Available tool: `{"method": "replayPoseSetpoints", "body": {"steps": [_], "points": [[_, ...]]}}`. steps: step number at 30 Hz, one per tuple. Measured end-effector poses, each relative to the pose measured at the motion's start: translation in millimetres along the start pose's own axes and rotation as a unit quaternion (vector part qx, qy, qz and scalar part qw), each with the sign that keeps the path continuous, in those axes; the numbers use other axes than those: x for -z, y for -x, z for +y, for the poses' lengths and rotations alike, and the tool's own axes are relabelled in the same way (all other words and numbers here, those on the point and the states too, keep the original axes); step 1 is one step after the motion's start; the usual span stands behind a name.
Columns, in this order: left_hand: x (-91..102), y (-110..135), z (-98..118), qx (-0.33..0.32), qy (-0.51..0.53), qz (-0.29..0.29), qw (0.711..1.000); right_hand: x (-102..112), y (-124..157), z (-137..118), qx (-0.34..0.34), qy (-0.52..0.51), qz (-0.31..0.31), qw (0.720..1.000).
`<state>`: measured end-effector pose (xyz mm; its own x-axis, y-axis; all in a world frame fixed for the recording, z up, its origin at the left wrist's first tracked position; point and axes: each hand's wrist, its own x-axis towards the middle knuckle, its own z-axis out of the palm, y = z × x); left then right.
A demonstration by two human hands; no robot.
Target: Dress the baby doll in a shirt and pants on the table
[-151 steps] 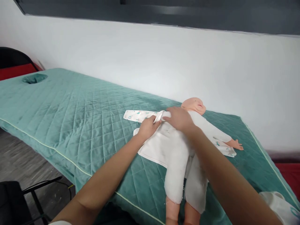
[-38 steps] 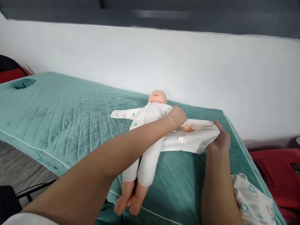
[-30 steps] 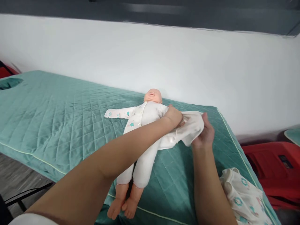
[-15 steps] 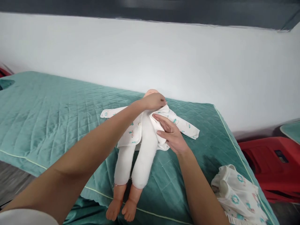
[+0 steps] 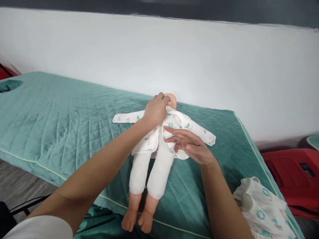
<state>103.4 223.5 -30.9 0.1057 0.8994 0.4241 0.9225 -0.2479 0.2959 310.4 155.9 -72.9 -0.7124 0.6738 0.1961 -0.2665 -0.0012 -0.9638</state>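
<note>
A baby doll with white cloth legs and bare plastic feet lies on its back. Under and around it is a white baby jacket with teal prints, its front panels parted over the body and both sleeves spread sideways. My left hand is at the collar beside the doll's head, fingers bent and their tips hidden, so what they hold cannot be made out. Over the jacket's right front panel, my right hand has its fingers stretched out and apart, touching or just above the cloth.
A green quilted cover lies beneath the doll, against a white wall. A crumpled printed baby garment lies at the near right edge. A red chair-like object stands beyond that edge.
My left hand has moved left across the collar, uncovering more of the doll's head. My right hand has let go of the jacket's right panel, which now lies flatter, and its fingers have spread.
</note>
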Motion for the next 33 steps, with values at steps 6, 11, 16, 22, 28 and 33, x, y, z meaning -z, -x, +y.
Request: {"method": "replayPoseSetpoints", "body": {"steps": [6, 11, 16, 22, 28, 33], "points": [[-2.0, 87.9, -47.7, 0.022, 0.146, 0.116, 0.982, 7.3, -2.7, 4.4, 0.048, 0.020, 0.120, 0.991], [-9.7, 172.6, -71.4, 0.098, 0.178, 0.052, 0.978, 1.2, -11.0, 18.6, 0.080, 0.211, 0.198, 0.954], [-8.3, 209.5, -74.1, 0.082, 0.071, -0.020, 0.994, -24.8, 4.6, 35.7, 0.055, 0.304, 0.235, 0.922], [-4.6, 212.1, -73.5, 0.003, 0.054, -0.067, 0.996, -52.9, 55.6, 59.0, -0.030, 0.334, 0.424, 0.841], [-4.0, 210.4, -68.3, -0.027, 0.043, -0.062, 0.997, -63.4, 66.2, 66.2, -0.082, 0.418, 0.472, 0.772], [-1.2, 211.1, -62.3, -0.024, 0.060, -0.025, 0.998, -67.3, 62.9, 63.1, -0.096, 0.430, 0.473, 0.763]]}}
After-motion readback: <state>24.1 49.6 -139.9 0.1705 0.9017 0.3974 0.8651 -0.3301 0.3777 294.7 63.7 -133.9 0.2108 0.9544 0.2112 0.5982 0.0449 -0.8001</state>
